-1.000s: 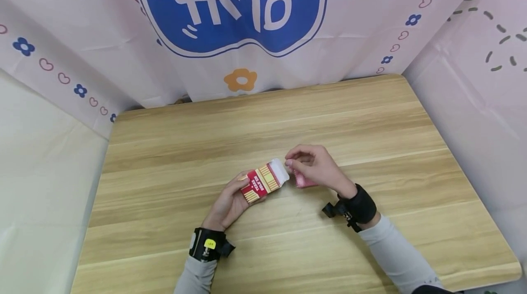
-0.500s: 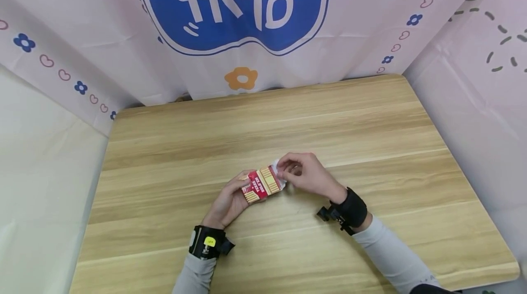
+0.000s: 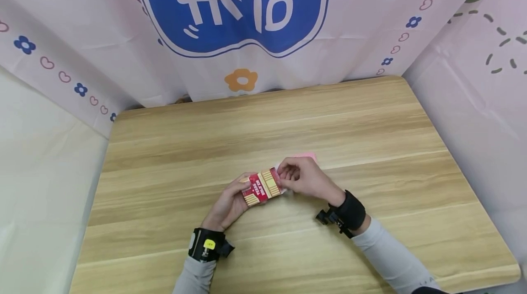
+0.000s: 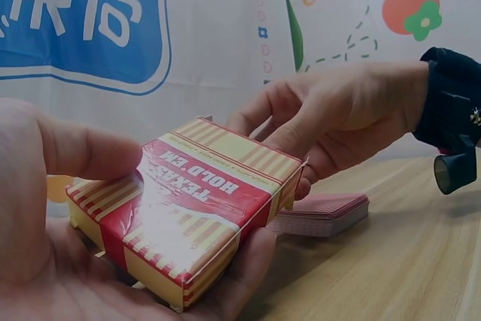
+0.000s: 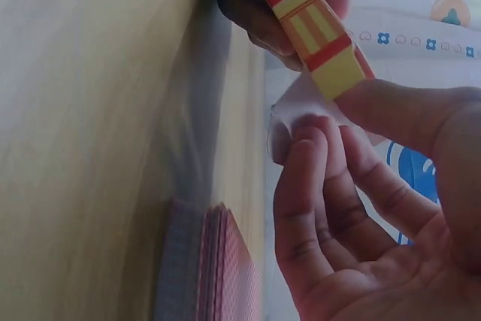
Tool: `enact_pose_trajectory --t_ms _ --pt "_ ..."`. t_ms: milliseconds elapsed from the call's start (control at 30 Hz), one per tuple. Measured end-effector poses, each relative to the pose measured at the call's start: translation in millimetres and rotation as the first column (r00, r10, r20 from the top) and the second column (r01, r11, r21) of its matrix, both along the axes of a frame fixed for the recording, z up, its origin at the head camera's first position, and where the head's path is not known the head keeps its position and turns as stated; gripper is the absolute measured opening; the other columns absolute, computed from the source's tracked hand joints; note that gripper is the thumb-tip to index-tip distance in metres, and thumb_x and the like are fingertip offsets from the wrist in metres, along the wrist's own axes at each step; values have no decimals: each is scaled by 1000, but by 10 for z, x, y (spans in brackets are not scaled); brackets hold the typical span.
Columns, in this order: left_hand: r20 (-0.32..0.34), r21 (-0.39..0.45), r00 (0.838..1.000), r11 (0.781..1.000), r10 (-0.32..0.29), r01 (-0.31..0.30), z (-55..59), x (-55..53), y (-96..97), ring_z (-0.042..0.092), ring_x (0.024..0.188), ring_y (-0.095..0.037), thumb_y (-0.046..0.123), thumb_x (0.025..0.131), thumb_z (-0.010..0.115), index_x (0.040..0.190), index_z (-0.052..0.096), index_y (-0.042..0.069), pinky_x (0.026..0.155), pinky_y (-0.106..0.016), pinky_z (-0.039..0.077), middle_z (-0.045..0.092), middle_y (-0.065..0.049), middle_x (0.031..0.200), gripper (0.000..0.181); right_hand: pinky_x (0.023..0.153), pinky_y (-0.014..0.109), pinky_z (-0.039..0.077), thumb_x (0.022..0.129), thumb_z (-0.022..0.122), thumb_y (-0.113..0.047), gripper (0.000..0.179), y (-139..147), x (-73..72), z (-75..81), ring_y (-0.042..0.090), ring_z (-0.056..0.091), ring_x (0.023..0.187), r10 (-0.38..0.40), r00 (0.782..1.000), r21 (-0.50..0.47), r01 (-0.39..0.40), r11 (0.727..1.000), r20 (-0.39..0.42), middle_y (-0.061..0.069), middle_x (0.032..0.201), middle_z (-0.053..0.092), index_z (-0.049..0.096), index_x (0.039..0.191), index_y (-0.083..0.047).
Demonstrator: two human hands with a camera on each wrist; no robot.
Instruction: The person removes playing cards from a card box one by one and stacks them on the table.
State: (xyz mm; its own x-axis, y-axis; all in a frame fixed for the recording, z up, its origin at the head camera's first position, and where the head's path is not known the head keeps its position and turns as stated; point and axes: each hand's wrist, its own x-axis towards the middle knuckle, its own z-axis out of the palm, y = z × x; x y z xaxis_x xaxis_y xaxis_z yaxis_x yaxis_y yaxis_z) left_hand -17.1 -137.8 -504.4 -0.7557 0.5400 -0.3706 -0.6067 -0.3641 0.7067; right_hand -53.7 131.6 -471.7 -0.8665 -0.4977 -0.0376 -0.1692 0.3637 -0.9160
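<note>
My left hand [image 3: 225,202] grips a red and yellow playing-card box [image 3: 262,187] printed TEXAS HOLD'EM, thumb across its face and fingers beneath. At the box's far end, my right hand [image 3: 308,179] has its thumb on the yellow edge and its bent fingers at the white flap [image 5: 297,103], pinching that end. Most of the flap is hidden behind the right hand in the head view. A pink-backed deck of cards [image 4: 323,213] lies on the table under and behind the right hand; only a strip of it shows from above.
Both hands work over the middle of a wood-grain table [image 3: 197,143]. A white printed cloth [image 3: 288,72] hangs along the back edge, with more cloth at both sides. Each wrist wears a black strap [image 3: 349,213] with a small camera.
My right hand has moved left from over the cards to the box's open end and now covers its white flap. The pink deck shows behind that hand. The left hand has barely moved.
</note>
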Motion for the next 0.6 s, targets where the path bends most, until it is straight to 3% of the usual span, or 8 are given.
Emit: enact_pose_trajectory --t_ms 267,500,600 --pt "38 -7 999 1000 30 -30 -9 16 -12 61 129 -25 22 113 45 159 32 8 105 -43 59 46 -14 152 50 75 26 64 95 80 -9 13 66 -22 19 13 72 84 -9 1000 10 9 1000 3 3 93 76 76 107 -6" --pt "49 4 998 999 50 -50 -17 -3 -14 56 136 -25 23 113 46 165 22 6 110 -45 57 35 -18 161 60 56 42 65 100 75 -8 14 170 -61 97 40 72 67 -39 986 -108 57 993 163 15 91 74 72 112 -2" --pt "48 10 997 999 53 -54 -18 1 -19 55 138 -25 23 113 47 166 20 6 112 -46 56 34 -18 163 62 59 47 66 101 73 -8 15 231 -89 127 42 73 68 -36 983 -124 59 991 178 18 92 74 71 114 0"
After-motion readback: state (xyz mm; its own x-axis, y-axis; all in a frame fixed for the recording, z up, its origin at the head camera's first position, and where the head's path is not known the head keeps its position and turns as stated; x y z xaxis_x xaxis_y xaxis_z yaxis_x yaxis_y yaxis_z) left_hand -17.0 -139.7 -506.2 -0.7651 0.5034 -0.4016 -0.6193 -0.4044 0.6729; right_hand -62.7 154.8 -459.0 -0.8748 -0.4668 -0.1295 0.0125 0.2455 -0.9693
